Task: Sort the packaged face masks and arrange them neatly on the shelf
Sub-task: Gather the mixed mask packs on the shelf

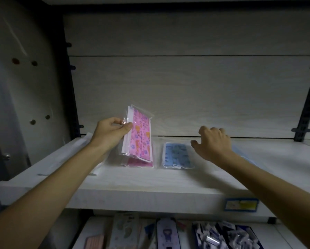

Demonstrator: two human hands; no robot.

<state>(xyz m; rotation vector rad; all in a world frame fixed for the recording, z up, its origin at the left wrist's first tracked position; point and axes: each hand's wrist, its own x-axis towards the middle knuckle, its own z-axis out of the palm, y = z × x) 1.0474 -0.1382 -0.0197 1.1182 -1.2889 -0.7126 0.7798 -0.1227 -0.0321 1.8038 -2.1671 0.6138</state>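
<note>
So the left hand (112,131) is pinching the pink patterned mask pack (141,137) by its left edge, thumb and fingers curled round the clear plastic, holding it nearly upright with its bottom edge down on another pink pack (141,163) lying flat on the shelf (150,184). Long axis of the held one runs up and down, tilted back a bit, printed face toward the camera. The right hand (213,142) has nothing in it, fingers loosely curled and hovering just above and to the right of the blue mask pack (177,155), which lies flat with its long axis running front to back. There's a plain light blue one (240,151) peeking out past the right wrist too. My guess on handling: these are super light, floppy, and the plastic sleeves look slick, so they'll slide on each other. An edge pinch works for lifting, but I'd lay them flat and square them up with open palms.
</note>
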